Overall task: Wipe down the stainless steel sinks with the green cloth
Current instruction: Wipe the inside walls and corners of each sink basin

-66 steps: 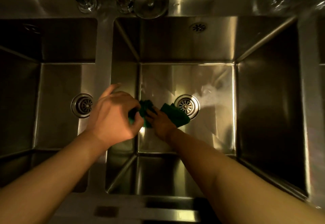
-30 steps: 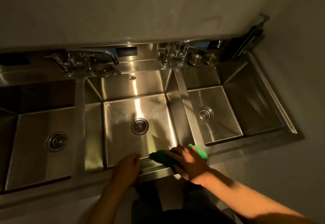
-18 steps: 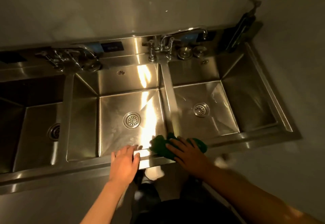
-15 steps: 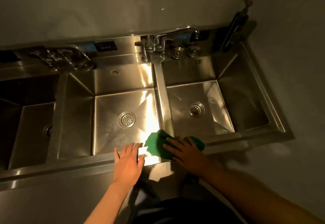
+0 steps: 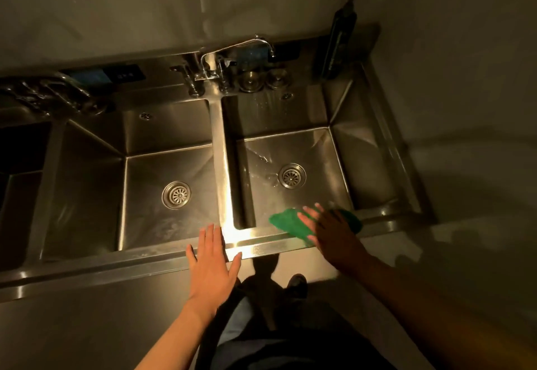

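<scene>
Two hands in shot, both laid flat. The right hand (image 5: 331, 239) presses the one green cloth (image 5: 286, 223) onto the front rim (image 5: 139, 258) of the sinks. Its fingers are straight and spread, gripping nothing. The cloth pokes out left of those fingertips, and a darker fold shows to their right.

The left hand (image 5: 213, 265) lies palm-down on the same rim, fingers straight, relaxed and holding nothing. Its fingertips reach where the divider (image 5: 220, 152) meets the rim.

Three basins counted. The right basin (image 5: 313, 149) sits directly beyond the right fingertips. The middle basin (image 5: 162, 163) is beyond and left of the left fingertips. A dark third basin (image 5: 20, 189) sits far to the left, cut by the frame edge.

Two drains show. The right drain (image 5: 292, 175) is just past the right fingers, with water streaks beside it. The middle drain (image 5: 176, 195) is beyond the left fingers.

Two faucets at the back: a clear faucet (image 5: 232, 50) above the divider and a blurred faucet (image 5: 58, 91) far left. Two round caps (image 5: 250, 80) sit beside the clear one, and one dark dispenser (image 5: 340, 38) stands in the back right corner.
</scene>
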{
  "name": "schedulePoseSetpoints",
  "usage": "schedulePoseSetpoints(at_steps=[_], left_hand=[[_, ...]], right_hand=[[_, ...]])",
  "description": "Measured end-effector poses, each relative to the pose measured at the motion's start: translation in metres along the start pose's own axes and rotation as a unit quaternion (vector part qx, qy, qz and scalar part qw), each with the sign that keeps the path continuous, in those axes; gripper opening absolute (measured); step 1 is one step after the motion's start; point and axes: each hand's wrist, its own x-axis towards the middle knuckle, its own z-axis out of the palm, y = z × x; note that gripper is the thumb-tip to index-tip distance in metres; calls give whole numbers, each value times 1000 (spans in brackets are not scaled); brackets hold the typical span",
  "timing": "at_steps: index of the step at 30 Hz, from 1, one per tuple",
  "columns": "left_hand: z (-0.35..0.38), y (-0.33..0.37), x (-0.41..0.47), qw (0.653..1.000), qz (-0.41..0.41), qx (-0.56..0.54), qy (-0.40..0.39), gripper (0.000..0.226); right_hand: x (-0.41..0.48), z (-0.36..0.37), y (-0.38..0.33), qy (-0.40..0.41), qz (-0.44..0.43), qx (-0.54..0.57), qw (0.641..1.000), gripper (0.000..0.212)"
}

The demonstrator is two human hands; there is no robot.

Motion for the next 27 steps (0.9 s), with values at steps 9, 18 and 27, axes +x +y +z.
schedulePoseSetpoints(at_steps=[9, 18, 27], left_hand=[[9, 29, 6, 993, 103, 44, -34, 72], [6, 32, 33, 974, 203, 85, -47, 84], [0, 40, 39, 980, 192, 41, -32, 83]], right_hand=[[-53, -22, 108, 122, 218, -27, 968, 48], [-20, -1, 39, 126, 305, -16, 944, 48], [28, 25, -61, 50, 180, -31, 982, 63]])
